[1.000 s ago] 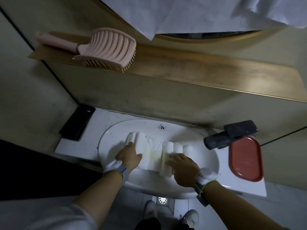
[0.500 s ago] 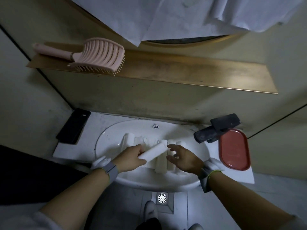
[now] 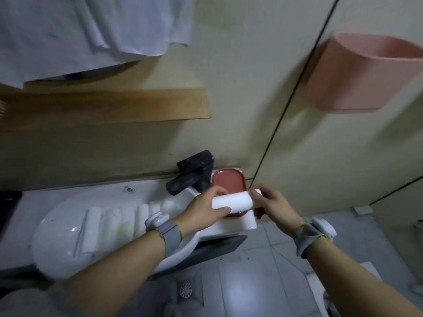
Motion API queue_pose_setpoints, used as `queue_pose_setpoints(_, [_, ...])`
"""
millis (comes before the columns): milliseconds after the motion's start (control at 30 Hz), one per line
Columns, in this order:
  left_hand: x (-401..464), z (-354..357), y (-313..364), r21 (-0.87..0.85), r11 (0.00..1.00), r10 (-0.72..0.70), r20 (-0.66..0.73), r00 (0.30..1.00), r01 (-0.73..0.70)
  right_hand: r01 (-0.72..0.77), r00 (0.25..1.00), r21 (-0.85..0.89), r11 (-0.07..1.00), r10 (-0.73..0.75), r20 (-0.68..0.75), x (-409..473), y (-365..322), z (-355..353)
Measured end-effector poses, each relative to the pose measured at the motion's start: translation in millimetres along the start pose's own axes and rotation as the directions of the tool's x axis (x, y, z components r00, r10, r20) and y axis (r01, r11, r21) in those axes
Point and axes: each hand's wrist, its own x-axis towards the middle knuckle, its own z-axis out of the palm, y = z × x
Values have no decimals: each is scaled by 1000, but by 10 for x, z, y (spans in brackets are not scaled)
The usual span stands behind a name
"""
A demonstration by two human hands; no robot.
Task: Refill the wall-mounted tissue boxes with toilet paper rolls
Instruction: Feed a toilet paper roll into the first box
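Beige bathroom wall fills the upper view, with a wooden shelf at left, pale cloth hanging above it, and a pink wall-mounted box high at right — blurred, its top open. Below sits a white sink with a black faucet at its far right edge. Several white toilet paper rolls lie side by side in the basin. Just right of the faucet, a red tray rests on the counter.

I hold 1 roll lying sideways in the air over the red tray, between both hands. My left hand curls around its left end, thumb underneath, fingers over the top. My right hand pinches the right end with bent fingertips. Both wrists wear grey bands — each with a white device. Grey floor tiles and a round drain show beneath.
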Motion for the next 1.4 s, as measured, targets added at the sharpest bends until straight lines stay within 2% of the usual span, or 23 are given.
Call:
queue_pose_setpoints(200, [480,787,1177,153,959,250,-49,967,-241,115,985,81,990,-103,-136,-220,-66,-1538])
queue_pose_setpoints(333, [731,1080,1866,243,888,414,-53,909,-390,204,964,113,973,-179,-195,-335,-230,-2301])
queue_pose_setpoints(433, [895,1077,2406,342,805,539,-79,838,-485,303,932,105,947,-272,-239,-404,-555,-2736])
queue_pose_setpoints(600, [1038,779,3205,478,627,731,-85,677,-616,455,867,66,888,-424,-262,-429,-1223,-3253])
queue_pose_setpoints(700, [1072,530,3571,510,587,779,-141,611,-629,532,828,44,845,-509,-237,-415,-1623,-3431])
queue_pose_setpoints(867, [1171,149,3906,396,699,709,-275,649,-595,630,770,55,774,-615,-172,-381,-2158,-3568])
queue_pose_setpoints(1000, [1324,-208,3986,321,720,693,-351,630,-615,684,728,15,730,-680,-93,-215,-2561,-3505])
queue_pose_setpoints(1100, [1456,-418,4034,256,721,688,-374,622,-644,697,712,-115,708,-702,-14,-54,-2858,-3410])
queue_pose_setpoints(1200, [1596,-564,4053,176,725,675,-373,637,-665,703,686,-252,665,-728,-8,124,-3019,-3349])
queue_pose_setpoints(1300, [1670,-665,4045,90,769,628,-295,721,-633,695,677,-340,634,-735,14,254,-3040,-3349])
queue_pose_setpoints(1400, [1713,-711,4048,121,802,597,-194,778,-585,673,693,-381,634,-721,27,324,-3048,-3381])
